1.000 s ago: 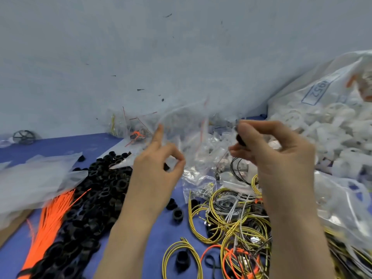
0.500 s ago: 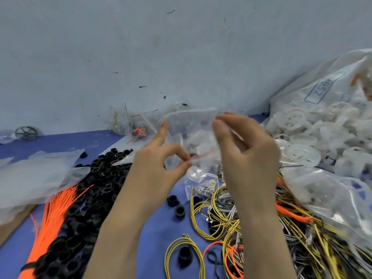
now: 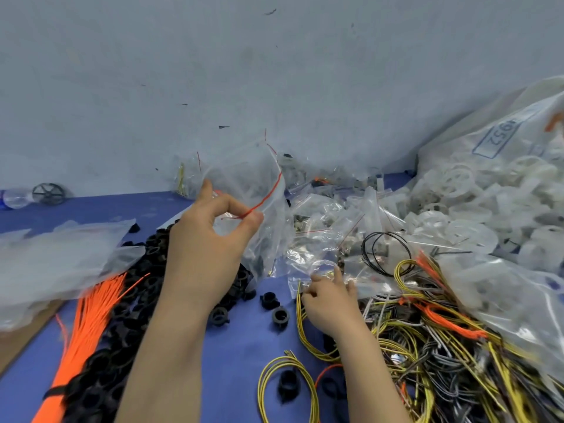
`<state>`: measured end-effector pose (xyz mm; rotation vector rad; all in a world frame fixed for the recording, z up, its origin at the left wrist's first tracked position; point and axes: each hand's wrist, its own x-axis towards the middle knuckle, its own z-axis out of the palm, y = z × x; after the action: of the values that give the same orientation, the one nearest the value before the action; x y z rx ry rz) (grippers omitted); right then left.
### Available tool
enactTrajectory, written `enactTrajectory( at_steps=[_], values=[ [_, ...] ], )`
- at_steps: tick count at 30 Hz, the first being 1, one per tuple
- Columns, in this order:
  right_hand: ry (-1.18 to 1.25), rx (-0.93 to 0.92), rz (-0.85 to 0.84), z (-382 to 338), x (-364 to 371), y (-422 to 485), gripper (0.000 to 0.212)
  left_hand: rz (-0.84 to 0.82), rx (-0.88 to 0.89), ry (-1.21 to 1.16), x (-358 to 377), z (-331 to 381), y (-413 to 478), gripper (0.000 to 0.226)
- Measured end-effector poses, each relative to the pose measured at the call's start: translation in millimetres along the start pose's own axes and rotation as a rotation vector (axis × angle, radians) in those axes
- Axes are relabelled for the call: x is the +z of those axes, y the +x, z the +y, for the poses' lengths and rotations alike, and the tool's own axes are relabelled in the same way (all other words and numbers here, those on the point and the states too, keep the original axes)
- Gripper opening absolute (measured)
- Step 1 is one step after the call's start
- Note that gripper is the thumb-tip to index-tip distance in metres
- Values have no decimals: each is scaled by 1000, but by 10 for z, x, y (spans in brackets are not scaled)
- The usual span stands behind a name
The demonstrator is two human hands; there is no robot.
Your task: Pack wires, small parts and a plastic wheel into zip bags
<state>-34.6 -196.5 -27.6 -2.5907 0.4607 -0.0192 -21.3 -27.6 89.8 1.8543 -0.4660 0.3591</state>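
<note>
Left hand lifts a zip bag while the right hand reaches into the wires.

The left hand (image 3: 210, 239) pinches the thin, crinkly clear zip bag (image 3: 250, 190) at its red seal line, thumb against fingertips, holding it up above the blue table (image 3: 241, 337). The right hand (image 3: 331, 300) lies low with fingers loosely curled at the edge of the yellow wires (image 3: 308, 337); whether it grips anything I cannot tell. Left of the left hand sit ribbed black rings (image 3: 143, 270) and stiff orange ties (image 3: 88, 325). Bare blue cloth lies between the forearms. Right of the right hand, white plastic wheels (image 3: 457, 184) blur inside a large bag cut off by the frame.
</note>
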Motion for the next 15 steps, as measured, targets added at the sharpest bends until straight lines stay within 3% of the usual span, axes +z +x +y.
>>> enactTrajectory(
  at_steps=[3,6,11,13,15],
  values=[
    [-32,12,-29,-6,14,3,42,-5,3,11,9,0,-6,11],
    [182,4,110,-3,-65,7,34,12,4,-4,13,-19,-7,12],
    [1155,127,562,13,-369,-111,26,41,11,-13,42,-41,18,12],
    [1606,158,589,21,-477,-161,22,31,21,10,58,-41,14,12],
    [1976,97,513,31,-578,-207,26,11,33,49,67,-37,2,13]
  ],
)
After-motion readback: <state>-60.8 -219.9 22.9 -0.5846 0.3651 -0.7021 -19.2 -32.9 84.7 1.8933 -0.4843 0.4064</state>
